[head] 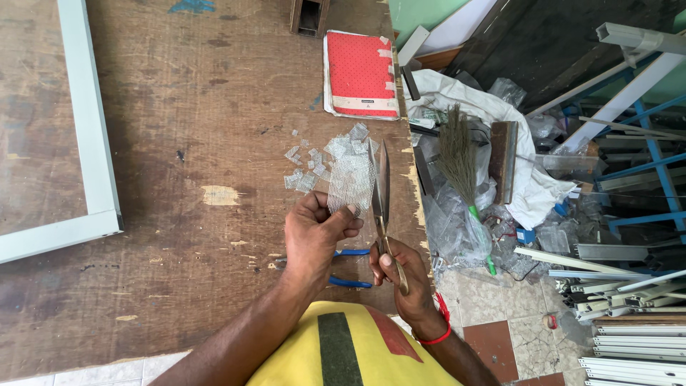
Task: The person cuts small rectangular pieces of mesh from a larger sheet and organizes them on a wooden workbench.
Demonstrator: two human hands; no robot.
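Left hand: while it hovers over the near edge of the bench, our left hand point(312, 239) pinches the lower end of a strip of fine grey wire mesh point(350, 175) between thumb and fingertips.
Mesh strip: it runs up and away from our fingers, lying just left of the blades and partly across the pile of offcuts.
Right hand: our right hand point(406, 279) is clenched around the handles of a pair of long, dull steel scissors point(382, 204), thumb pressed on top.
Scissors: the blades point away from us, side by side with the right edge of the mesh strip (whether they bite into it we cannot tell); they look nearly closed.
Offcuts: small grey mesh squares point(306, 168) lie scattered on the wood just beyond and left of the strip.
Pliers: blue-handled pliers point(350, 268) rest on the bench beneath both hands, mostly covered by them.
Bench: worn brown wooden worktop point(179, 143), scuffed and paint-marked.
Book: a red-covered notebook with taped edges point(361, 71) lies at the far edge, well apart from the hands.
Frame: a pale painted frame corner point(86, 143) lies at the left.
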